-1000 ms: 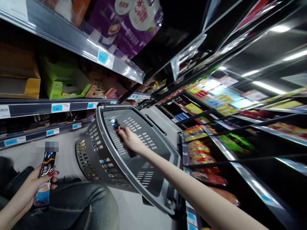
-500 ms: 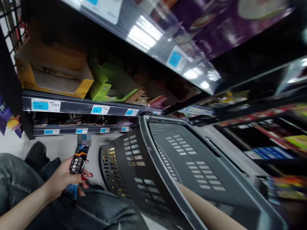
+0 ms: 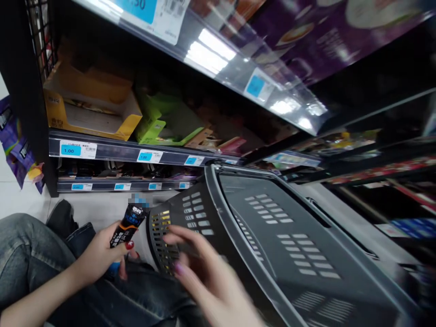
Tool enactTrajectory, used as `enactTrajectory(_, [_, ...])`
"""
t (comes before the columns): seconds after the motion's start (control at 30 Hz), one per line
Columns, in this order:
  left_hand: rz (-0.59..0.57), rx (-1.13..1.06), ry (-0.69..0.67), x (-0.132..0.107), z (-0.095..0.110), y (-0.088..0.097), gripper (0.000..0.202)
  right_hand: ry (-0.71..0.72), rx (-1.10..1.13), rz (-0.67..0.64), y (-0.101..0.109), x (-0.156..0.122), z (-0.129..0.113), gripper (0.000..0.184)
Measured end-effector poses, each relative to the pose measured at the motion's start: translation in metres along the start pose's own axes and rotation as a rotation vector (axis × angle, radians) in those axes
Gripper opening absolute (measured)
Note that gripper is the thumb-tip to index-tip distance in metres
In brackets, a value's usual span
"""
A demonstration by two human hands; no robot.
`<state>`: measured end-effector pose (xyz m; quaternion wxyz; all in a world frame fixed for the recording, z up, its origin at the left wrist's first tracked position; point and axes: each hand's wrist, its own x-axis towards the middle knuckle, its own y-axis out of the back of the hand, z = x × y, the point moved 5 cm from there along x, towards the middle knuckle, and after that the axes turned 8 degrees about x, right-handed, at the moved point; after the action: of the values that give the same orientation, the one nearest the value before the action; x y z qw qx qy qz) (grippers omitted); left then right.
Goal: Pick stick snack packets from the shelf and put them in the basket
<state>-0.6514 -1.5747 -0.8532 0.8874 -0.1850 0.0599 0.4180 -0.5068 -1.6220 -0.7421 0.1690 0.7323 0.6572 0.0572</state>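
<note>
My left hand [image 3: 98,256] is closed on a small dark snack packet [image 3: 126,225] with orange and blue print, held upright over my jeans-clad knee [image 3: 30,259]. My right hand [image 3: 207,277] is blurred by motion, fingers spread and empty, just in front of the near end of a grey plastic shopping basket [image 3: 272,236]. The basket is tilted toward me and its inside shows no items in this view.
Store shelves [image 3: 136,156] with blue price tags run across the left, holding a yellow carton [image 3: 91,109] and green boxes [image 3: 163,120]. A purple packet [image 3: 334,32] sits on the upper shelf. More stocked shelves stretch away at right. My black shoe [image 3: 61,218] rests on the pale floor.
My right hand left the basket's inside and came back toward me, now empty near the basket's near end. The view swung left. My left hand with the packet rose slightly toward the basket.
</note>
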Motion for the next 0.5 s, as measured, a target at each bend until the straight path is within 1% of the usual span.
enactTrajectory(0.07, [0.064,0.260,-0.075,-0.002,0.005,0.004,0.027,-0.088,0.193,-0.008,-0.035,0.021,0.030,0.046])
enactTrajectory(0.1, [0.104,0.380,-0.109,-0.003,0.007,0.006,0.028,-0.118,0.319,-0.006,-0.048,0.032,0.041,0.052])
enactTrajectory(0.17, [0.176,0.559,-0.157,-0.005,0.007,0.008,0.034,-0.122,0.525,0.030,-0.062,0.050,0.058,0.060])
enactTrajectory(0.2, [0.202,0.619,-0.167,-0.006,0.005,0.008,0.039,-0.109,0.572,0.070,-0.064,0.056,0.065,0.060])
enactTrajectory(0.27, [0.199,0.686,-0.165,-0.006,-0.001,0.006,0.047,-0.125,0.577,0.147,-0.061,0.059,0.079,0.051])
enactTrajectory(0.33, [0.107,0.685,-0.131,-0.003,-0.008,0.001,0.048,-0.157,0.574,0.205,-0.053,0.057,0.091,0.040])
enactTrajectory(0.4, [-0.002,0.625,-0.079,0.000,-0.012,-0.005,0.041,-0.142,0.621,0.223,-0.043,0.055,0.096,0.037])
enactTrajectory(0.5, [-0.084,0.530,-0.015,0.004,-0.011,-0.010,0.023,-0.081,0.678,0.177,-0.031,0.055,0.090,0.035])
